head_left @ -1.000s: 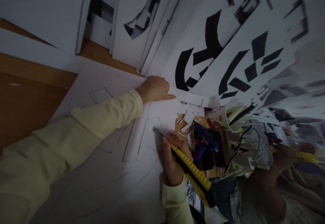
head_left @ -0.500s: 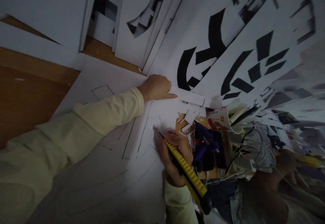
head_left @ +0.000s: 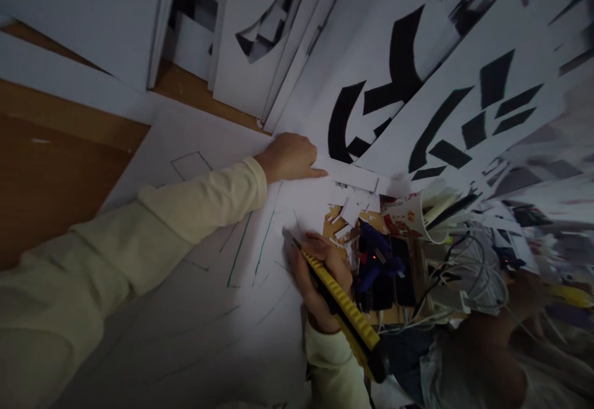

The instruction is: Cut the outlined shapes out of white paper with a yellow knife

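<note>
A large white sheet (head_left: 218,310) with green and grey drawn lines lies across the floor under my arms. My left hand (head_left: 290,158) rests on its far edge with the fingers curled and one finger stretched out flat, pressing the sheet down. My right hand (head_left: 320,279) is closed round a yellow and black utility knife (head_left: 341,301). The blade tip touches the sheet near a green line (head_left: 264,254). Both sleeves are pale yellow.
White boards with black cut-out shapes (head_left: 417,99) lean at the back and right. Paper scraps (head_left: 348,208), a tipped paper cup (head_left: 413,214), a blue glue gun (head_left: 375,260) and tangled cables (head_left: 464,273) lie right of the knife. Another person (head_left: 501,347) sits at lower right. Wooden floor (head_left: 51,167) shows at left.
The knife and my right hand have slid a little toward me along the sheet. My left hand stays pressed on the sheet's edge. The view has shifted slightly.
</note>
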A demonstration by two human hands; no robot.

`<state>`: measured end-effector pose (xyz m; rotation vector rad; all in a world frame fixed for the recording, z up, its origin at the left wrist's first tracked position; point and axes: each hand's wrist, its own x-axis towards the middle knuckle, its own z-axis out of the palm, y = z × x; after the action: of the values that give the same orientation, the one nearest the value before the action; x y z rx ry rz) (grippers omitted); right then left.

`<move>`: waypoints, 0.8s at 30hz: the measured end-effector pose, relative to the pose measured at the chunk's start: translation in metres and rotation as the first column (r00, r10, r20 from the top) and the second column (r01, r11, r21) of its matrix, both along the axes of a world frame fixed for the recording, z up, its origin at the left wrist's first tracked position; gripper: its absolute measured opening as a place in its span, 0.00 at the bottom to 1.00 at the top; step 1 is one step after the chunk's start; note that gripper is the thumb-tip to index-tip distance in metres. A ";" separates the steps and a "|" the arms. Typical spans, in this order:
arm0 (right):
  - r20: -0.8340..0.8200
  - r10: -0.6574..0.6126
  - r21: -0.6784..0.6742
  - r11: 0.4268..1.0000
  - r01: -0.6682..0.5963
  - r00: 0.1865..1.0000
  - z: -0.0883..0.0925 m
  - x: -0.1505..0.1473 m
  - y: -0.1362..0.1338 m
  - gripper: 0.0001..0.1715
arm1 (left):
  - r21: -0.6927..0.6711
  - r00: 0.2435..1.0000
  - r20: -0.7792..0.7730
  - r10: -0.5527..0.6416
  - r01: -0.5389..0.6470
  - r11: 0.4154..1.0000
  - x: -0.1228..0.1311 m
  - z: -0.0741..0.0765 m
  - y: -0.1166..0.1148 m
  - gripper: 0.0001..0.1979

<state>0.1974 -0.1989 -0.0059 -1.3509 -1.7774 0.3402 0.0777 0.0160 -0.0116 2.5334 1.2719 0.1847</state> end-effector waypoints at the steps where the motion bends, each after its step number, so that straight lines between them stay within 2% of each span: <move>1: -0.002 -0.011 0.003 1.000 0.011 1.000 0.000 0.000 0.000 0.10 | 0.000 1.000 0.002 -0.003 0.003 1.000 0.000 0.000 0.000 0.36; 7: 0.076 0.005 -0.141 0.990 0.006 0.997 0.010 0.001 0.003 0.07 | 0.004 1.000 0.006 0.018 -0.018 1.000 -0.002 0.001 -0.001 0.35; 12: 0.095 -0.002 -0.092 0.996 0.010 0.995 0.013 0.001 0.002 0.07 | -0.013 1.000 0.013 -0.004 0.004 1.000 -0.003 0.002 -0.001 0.36; 24: 0.111 0.028 -0.093 0.996 -0.017 0.993 0.010 0.008 -0.008 0.08 | -0.028 0.999 0.035 -0.018 0.019 0.999 -0.002 -0.002 0.002 0.36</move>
<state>0.2053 -0.2069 0.0045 -1.4400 -1.8912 0.3682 0.0755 0.0182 -0.0134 2.5058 1.2294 0.2041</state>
